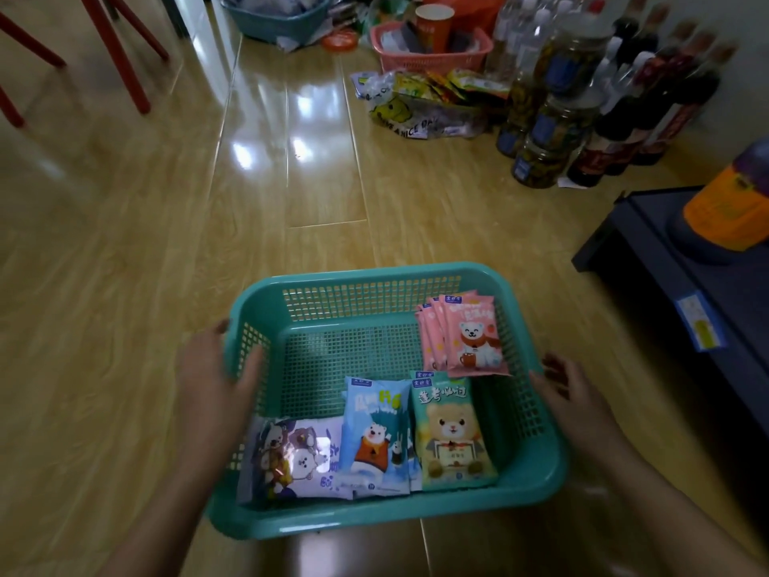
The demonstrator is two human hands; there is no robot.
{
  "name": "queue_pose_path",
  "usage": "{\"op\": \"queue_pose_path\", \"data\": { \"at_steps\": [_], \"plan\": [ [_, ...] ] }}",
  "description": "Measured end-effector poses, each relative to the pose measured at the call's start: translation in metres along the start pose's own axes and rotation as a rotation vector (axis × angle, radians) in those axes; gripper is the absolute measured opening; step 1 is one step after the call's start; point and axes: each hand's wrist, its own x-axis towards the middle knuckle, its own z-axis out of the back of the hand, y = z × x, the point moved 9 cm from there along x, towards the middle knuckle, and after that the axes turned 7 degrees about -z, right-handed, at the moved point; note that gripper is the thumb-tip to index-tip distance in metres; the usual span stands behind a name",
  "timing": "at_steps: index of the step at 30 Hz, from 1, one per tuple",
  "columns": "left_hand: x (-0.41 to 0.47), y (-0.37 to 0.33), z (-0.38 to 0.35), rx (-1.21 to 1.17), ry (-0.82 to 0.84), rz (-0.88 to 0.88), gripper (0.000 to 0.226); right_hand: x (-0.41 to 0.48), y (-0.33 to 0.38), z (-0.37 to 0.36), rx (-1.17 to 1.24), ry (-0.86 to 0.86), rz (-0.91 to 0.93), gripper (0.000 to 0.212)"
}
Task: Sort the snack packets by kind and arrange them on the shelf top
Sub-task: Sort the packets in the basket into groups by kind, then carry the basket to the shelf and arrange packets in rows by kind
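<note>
A teal plastic basket (366,520) stands on the wooden floor in front of me. Inside it, a stack of pink bear packets (470,339) lies at the far right. Along the near side lie a green-yellow bear packet (451,435), a blue polar-bear packet (374,435) and a white-purple packet (291,460). My left hand (212,381) grips the basket's left wall, thumb inside and fingers outside. My right hand (574,397) is at the right rim, fingers loosely bent; I cannot tell whether it holds the rim. The dark shelf top (674,293) is at the right.
An orange and purple container (732,202) stands on the shelf. Jars and dark bottles (582,110) crowd the floor at the back right. Beside them are a bag of snack packets (424,102), a pink basket (428,52) and another teal basket (274,18). Red chair legs (112,47) stand back left.
</note>
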Motion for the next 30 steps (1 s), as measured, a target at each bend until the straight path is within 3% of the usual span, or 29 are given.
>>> {"op": "queue_pose_path", "data": {
  "at_steps": [2,4,6,8,13,16,17,19,21,22,25,28,30],
  "plan": [
    [-0.011,0.057,-0.003,-0.097,0.174,0.329,0.059,-0.004,-0.013,-0.021,0.196,0.174,-0.121,0.047],
    [-0.039,0.078,-0.024,-0.474,0.358,0.586,0.039,-0.008,-0.018,-0.034,0.352,0.283,-0.166,0.035],
    [-0.064,0.079,-0.041,-0.787,0.411,0.722,0.021,-0.009,-0.02,-0.038,0.433,0.305,-0.159,0.026],
    [-0.079,0.077,-0.047,-0.932,0.37,0.786,0.026,-0.008,-0.021,-0.039,0.511,0.307,-0.166,0.026],
    [-0.071,0.068,-0.042,-1.012,0.312,0.751,0.042,-0.008,-0.022,-0.038,0.598,0.319,-0.179,0.044],
    [-0.057,0.049,-0.028,-1.049,0.32,0.688,0.043,-0.015,-0.007,-0.024,0.63,0.352,-0.15,0.095],
    [-0.053,0.041,-0.02,-1.055,0.322,0.678,0.042,-0.017,0.001,-0.015,0.644,0.326,-0.125,0.101],
    [-0.044,0.021,0.003,-1.06,0.34,0.672,0.041,-0.032,0.025,0.008,0.641,0.31,-0.105,0.088],
    [-0.034,-0.007,0.036,-1.048,0.361,0.659,0.041,-0.056,0.054,0.039,0.672,0.281,-0.113,0.042],
    [-0.028,-0.025,0.056,-1.038,0.373,0.651,0.041,-0.07,0.068,0.059,0.682,0.246,-0.122,0.033],
    [-0.016,-0.085,0.126,-1.02,0.405,0.64,0.039,-0.122,0.116,0.118,0.694,0.204,-0.125,0.031],
    [-0.006,-0.155,0.207,-1.01,0.472,0.633,0.038,-0.192,0.165,0.187,0.708,0.129,-0.146,0.073],
    [0.0,-0.201,0.261,-0.999,0.527,0.615,0.037,-0.24,0.188,0.233,0.764,0.089,-0.196,0.052]
  ]
}}
